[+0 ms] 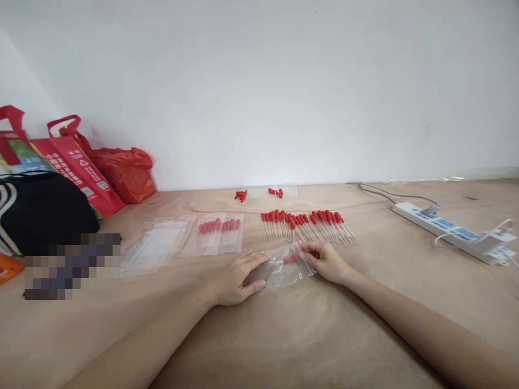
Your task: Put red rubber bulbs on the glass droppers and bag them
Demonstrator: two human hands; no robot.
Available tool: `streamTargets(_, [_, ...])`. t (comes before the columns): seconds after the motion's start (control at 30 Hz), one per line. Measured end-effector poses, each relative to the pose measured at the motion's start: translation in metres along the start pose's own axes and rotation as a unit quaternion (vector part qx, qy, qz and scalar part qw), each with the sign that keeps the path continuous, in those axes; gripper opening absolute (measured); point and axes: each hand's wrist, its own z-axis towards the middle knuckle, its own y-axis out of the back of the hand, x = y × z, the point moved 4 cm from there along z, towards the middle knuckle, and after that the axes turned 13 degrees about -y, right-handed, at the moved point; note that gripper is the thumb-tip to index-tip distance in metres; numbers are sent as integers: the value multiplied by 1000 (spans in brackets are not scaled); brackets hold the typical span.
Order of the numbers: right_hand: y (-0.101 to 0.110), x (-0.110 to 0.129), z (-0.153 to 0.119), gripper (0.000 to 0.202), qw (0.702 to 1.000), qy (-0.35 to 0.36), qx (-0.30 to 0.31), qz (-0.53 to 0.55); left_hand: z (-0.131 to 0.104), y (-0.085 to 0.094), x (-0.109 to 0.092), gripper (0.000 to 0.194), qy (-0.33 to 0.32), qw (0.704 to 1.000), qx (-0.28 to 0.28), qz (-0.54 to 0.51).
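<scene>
A clear zip bag [279,273] lies on the wooden table with a red-topped dropper [290,259] showing at its right end. Its left end is under my left hand [241,276], whose thumb and fingers are apart and rest on the plastic. My right hand [323,260] pinches the bag's right edge near the zip strip. Beyond the bag lies a row of red-topped droppers [300,220]. Left of them, filled bags [210,240] hold several droppers, beside a stack of flat clear bags [158,240].
Loose red bulbs [240,195] and more clear bags [290,190] lie near the wall. A white power strip [450,231] with cables is at right. Red bags [125,170], a black bag [48,210] and a blurred patch [73,267] occupy the left.
</scene>
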Motion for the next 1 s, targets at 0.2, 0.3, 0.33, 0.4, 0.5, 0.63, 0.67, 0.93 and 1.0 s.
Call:
streamTargets(0.2, [16, 7, 6, 22, 994, -3, -99, -35, 1, 1, -1, 45, -13, 1000, 3, -14])
streamTargets(0.3, [30, 20, 25, 15, 971, 16, -185, -148, 0, 3, -3, 37, -15, 999, -14, -29])
streamTargets(0.33, [32, 25, 33, 13, 961, 14, -204, -187, 0, 3, -4, 33, -13, 999, -19, -34])
streamTargets(0.4, [31, 31, 50, 15, 943, -4, -227, -245, -1, 3, -3, 25, -6, 999, -25, -44])
streamTargets(0.5, [21, 33, 73, 22, 925, -51, -228, -300, -2, 2, -2, 20, -6, 998, -32, -56])
streamTargets(0.63, [14, 34, 86, 23, 920, -71, -229, -310, -3, 2, -1, 17, -12, 997, -36, -63])
streamTargets(0.67, [15, 35, 86, 25, 922, -67, -229, -305, -3, 2, -1, 17, -12, 997, -37, -63])
streamTargets(0.93, [59, 24, 36, 39, 963, 36, -259, -60, -2, 3, -3, 14, -5, 998, -33, -61])
streamTargets(1.0, [63, 9, 23, 38, 965, 18, -256, 58, -2, 3, -3, 14, -2, 998, -32, -59])
